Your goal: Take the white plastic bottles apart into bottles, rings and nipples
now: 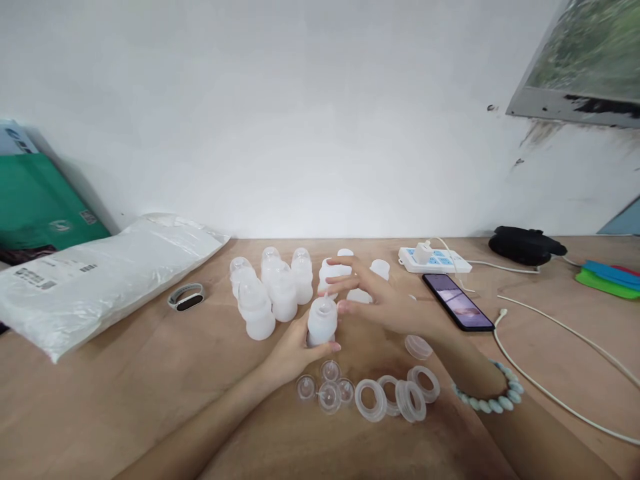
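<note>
My left hand is wrapped round a white baby bottle, holding it upright just above the table. A clear nipple sits at the mouth of this bottle. Over it hovers my right hand, fingers spread and thumb beside the rim; whether a fingertip touches the nipple I cannot tell. Below the hands lie several clear nipples and, to their right, several translucent collar rings. On the left stand several capped bottles. Behind my right hand, other white bottles are partly hidden.
A white plastic parcel and a fitness band lie on the left. To the right are a phone, a power strip, a white cable and a black case. The wall rises behind the table.
</note>
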Demonstrator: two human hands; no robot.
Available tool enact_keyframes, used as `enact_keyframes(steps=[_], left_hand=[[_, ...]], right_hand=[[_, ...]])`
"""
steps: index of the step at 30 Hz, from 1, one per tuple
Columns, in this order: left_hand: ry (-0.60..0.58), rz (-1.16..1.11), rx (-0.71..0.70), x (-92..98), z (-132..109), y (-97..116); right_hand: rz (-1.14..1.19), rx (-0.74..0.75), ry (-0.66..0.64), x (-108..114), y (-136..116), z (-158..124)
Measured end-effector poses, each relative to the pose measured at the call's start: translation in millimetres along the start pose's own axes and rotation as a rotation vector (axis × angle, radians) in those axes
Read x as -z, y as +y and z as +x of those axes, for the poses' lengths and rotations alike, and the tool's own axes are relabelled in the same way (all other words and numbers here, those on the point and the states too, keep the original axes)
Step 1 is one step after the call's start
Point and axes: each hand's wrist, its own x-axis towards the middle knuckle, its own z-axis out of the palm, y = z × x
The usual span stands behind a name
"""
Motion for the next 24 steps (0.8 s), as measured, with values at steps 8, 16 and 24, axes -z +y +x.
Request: enact_keyframes(steps=[8,16,24], left_hand=[[-0.015,0.023,0.025,0.9,0,-1],[-0.024,0.017,0.034,0.5,0,-3],[0.018,0.009,-0.036,-0.6,1,1]], right_hand=[[-0.089,-0.084,0.235,10,4,1],[-0.079,-0.16,0.297,5,7,5],[0.0,0.157,-0.134,-2,11,6]])
